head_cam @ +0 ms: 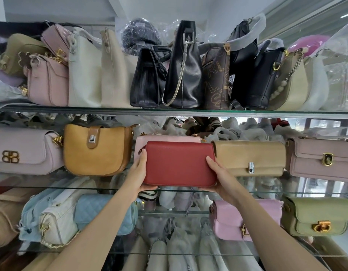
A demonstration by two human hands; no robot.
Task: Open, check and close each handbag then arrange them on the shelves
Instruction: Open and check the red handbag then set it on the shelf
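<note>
red handbag sits at the front of the middle glass shelf, flap closed, plain face toward the camera, upright and level. whether its base rests on the glass or is carried by the hands: cannot tell.

left hand grips the bag's left end, thumb up along the side edge, fingers curled under the bottom corner. right hand grips the right end, thumb on the front face near the right edge, fingers wrapped under the bottom right corner.

neighbours on the same shelf: pale pink bag directly behind the red one, only its top edge and left side showing. tan clutch just beside on the right, silver clasp facing out, touching or nearly touching the red bag's right end. mustard saddle bag to the left, apart from the red bag with the left hand between them. mauve bag at far right, lilac bag at far left.

upper shelf is packed with upright bags: pink and cream on the left, black leather ones in the middle, beige and white on the right.

lower shelf: light blue quilted bag and white quilted bag on the left, pink bag and olive green bag on the right.
</note>
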